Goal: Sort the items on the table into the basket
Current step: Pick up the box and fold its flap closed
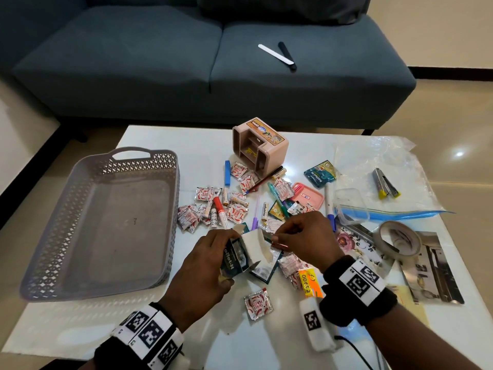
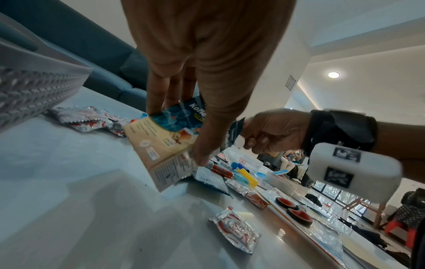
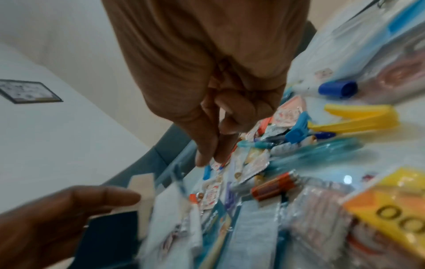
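The left hand pinches a stack of packets above the table

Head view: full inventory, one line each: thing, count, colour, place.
basket: one, grey, table's left, nothing in it
desk organiser: one, pink, far centre
chilli flake sachets: many, silver-red, strewn mid-table
pens and markers: several, mixed colours, among the sachets
Koflet packets: one teal near the organiser; more at the hands
stapler: one, grey-yellow, on the zip bag, far right
tape roll: one, whitish, right side
clear box: one, right of centre
nail files: two, white and black, on the sofa
left hand: holds a stack of packets
right hand: fingers pinch a packet edge
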Tool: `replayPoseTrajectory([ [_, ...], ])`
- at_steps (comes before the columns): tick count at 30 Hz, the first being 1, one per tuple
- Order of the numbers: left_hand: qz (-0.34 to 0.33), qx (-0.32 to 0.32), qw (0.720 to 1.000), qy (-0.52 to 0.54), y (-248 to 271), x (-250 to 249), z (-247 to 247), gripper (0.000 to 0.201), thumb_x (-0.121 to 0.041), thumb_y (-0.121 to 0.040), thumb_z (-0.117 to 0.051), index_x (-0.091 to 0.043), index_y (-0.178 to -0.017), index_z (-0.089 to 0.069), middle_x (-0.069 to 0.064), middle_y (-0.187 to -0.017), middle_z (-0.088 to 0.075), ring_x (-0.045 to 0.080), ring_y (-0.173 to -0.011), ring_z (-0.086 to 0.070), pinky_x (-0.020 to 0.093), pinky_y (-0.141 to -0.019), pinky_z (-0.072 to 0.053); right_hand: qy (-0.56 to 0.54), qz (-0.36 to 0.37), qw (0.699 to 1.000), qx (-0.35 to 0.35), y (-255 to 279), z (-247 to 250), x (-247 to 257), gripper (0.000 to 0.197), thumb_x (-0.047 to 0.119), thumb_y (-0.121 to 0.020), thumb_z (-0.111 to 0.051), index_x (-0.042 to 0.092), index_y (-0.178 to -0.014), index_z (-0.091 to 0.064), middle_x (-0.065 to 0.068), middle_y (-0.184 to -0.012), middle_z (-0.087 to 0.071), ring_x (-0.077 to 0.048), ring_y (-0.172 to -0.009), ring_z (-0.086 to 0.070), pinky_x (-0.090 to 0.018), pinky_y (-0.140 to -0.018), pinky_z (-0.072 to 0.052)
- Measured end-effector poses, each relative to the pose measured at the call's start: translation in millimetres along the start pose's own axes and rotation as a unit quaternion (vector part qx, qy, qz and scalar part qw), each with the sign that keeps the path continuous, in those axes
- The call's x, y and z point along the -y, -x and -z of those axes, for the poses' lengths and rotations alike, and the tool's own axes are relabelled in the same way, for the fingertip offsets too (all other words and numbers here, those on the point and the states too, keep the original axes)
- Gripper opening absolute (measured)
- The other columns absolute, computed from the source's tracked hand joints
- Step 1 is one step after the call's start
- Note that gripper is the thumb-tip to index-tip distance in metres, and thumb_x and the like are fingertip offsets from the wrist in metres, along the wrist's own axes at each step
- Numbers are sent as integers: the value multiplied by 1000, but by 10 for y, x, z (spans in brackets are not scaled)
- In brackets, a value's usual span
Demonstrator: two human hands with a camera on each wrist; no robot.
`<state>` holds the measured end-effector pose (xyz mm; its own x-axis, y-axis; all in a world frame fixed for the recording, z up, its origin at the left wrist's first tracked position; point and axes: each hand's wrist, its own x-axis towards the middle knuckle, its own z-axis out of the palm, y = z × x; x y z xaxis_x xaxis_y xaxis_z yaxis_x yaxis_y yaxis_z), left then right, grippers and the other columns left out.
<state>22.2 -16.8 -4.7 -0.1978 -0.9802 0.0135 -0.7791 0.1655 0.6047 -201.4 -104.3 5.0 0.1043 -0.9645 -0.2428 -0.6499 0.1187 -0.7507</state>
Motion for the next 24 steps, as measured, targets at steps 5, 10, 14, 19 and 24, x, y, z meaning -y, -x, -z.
replayPoseTrajectory([
  [5, 21, -20, 999, 12, -14, 46, 23, 84, -16, -60, -86, -35, -129, -41, -18, -126, -45, -1, -113, -46, 0, -91, -35, 218, 5, 973, 79, 26, -117, -114, 39, 51, -60, -85, 27, -88, -73, 11, -84, -69, -7, -78, -63, -25, -64, -51],
  [10, 26, -35, 999, 19, -34, 38, 78, 82, -15, -60, -87, -32, -127, -43, -14, -123, -48, 5, -109, -50, -4, -83, -37, 310, 72, 941, 113, 187, -424, -37, 68, 68, -53, -80, 24, -103, -66, 3, -98, -58, -16, -90, -51, -29, -69, -44],
  [14, 27, -35, 999, 28, -40, 32, 90, 82, -14, -60, -88, -32, -126, -43, -13, -123, -49, 3, -109, -50, -6, -81, -37, 379, 100, 912, 120, 255, -483, 0, 77, 71, -58, -75, 18, -114, -62, -4, -114, -52, -23, -102, -48, -36, -80, -48],
  [19, 27, -36, 999, 30, -49, 30, 89, 82, -17, -61, -88, -35, -126, -42, -15, -122, -48, 2, -109, -50, -2, -81, -41, 399, 113, 903, 111, 279, -444, 36, 49, 53, -73, -70, 17, -105, -66, -8, -109, -53, -26, -99, -52, -34, -75, -46],
  [24, 31, -34, 999, 18, -53, 51, 74, 82, -18, -60, -86, -36, -126, -41, -16, -121, -47, 3, -108, -50, 1, -82, -39, 377, 99, 914, 111, 189, -273, 18, 32, 40, -68, -62, 19, -91, -69, -4, -95, -62, -26, -88, -63, -31, -69, -51],
])
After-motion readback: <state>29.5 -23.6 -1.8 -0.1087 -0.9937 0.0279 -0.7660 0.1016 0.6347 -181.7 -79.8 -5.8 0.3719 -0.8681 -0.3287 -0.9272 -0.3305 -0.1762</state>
